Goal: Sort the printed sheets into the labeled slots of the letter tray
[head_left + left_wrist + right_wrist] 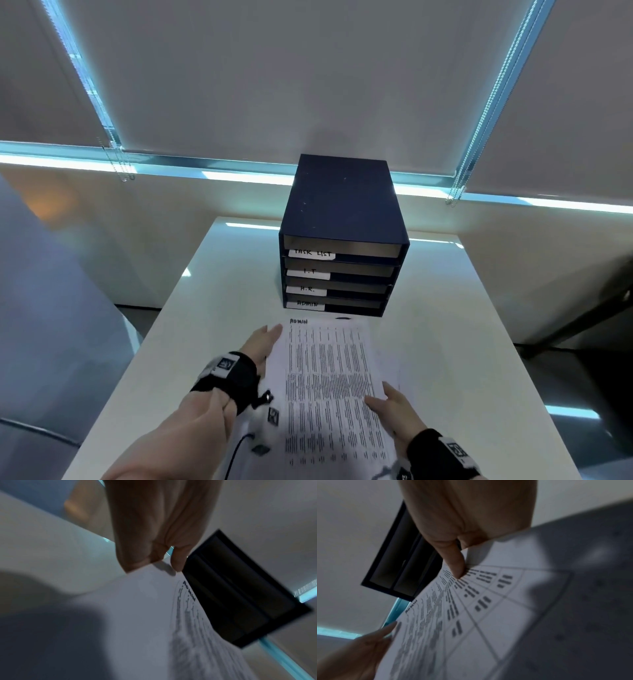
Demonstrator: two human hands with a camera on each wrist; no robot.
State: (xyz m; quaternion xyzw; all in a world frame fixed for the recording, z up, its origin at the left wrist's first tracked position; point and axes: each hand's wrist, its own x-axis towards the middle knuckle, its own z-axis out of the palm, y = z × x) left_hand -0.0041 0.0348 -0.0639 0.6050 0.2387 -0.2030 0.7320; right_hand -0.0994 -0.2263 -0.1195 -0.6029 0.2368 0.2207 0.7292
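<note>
A dark blue letter tray (342, 212) stands at the table's far middle, with four stacked slots labelled TASK LIST, I.T, H.R. and ADMIN (306, 304) from top to bottom. In front of it, a printed sheet (329, 377) headed ADMIN is held over the table by both hands. My left hand (265, 342) pinches its upper left edge. My right hand (387, 401) grips its right edge lower down, thumb on top. The left wrist view shows the sheet (137, 615) below the pinching fingers (177, 562) and the tray (240, 595) beyond. The right wrist view shows the thumb (455, 563) on the print.
The white table (462, 342) has bare surface on both sides of the tray. A black cable (236, 452) trails near my left wrist. Roller blinds with bead chains hang behind. A dark piece of furniture (599, 308) stands off the table's right edge.
</note>
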